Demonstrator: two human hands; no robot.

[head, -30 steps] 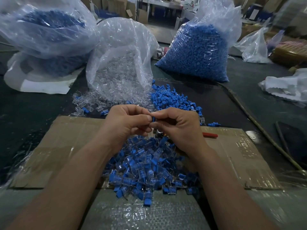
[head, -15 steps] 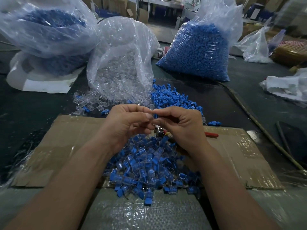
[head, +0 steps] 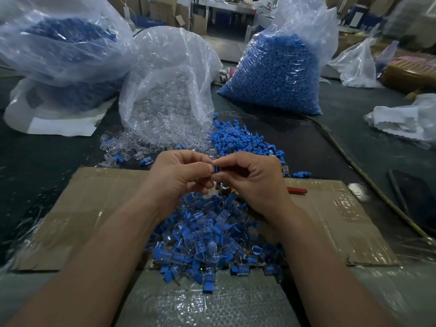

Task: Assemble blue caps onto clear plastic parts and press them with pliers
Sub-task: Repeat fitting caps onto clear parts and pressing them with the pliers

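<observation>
Holding: both hands meet above the heap, fingertips pinched together on one small blue cap [head: 217, 169]
Left hand [head: 181, 175]: grip clenched, thumb and forefinger closed on the cap from the left; other fingers curled under
Right hand [head: 252, 178]: grip clenched on the same cap from the right; whether a clear part is also held between the fingers cannot be told
Heap of finished pieces [head: 207, 239]: clear parts with blue caps fitted, piled on the cardboard directly below the hands and spilling onto the woven sheet [head: 207, 303] at the near edge
Cardboard [head: 94, 208]: flattened, taped, lying on the dark bench [head: 47, 156]
Pliers [head: 296, 190]: a red handle shows just right of the right wrist, lying on the cardboard — the head is mostly hidden behind the hand
Loose blue caps [head: 245, 140]: a spread on the bench beyond the hands, just right of the clear-parts bag
Bag of clear parts [head: 169, 90]: open plastic bag, centre back, contents spilling out to the left in front
Loose clear parts [head: 127, 149]: scattered at the bag mouth, a few blue caps among them
Bag of blue caps [head: 276, 72]: full, standing at right back
Second bag with blue contents [head: 61, 48]: left back — resting on a white sheet
</observation>
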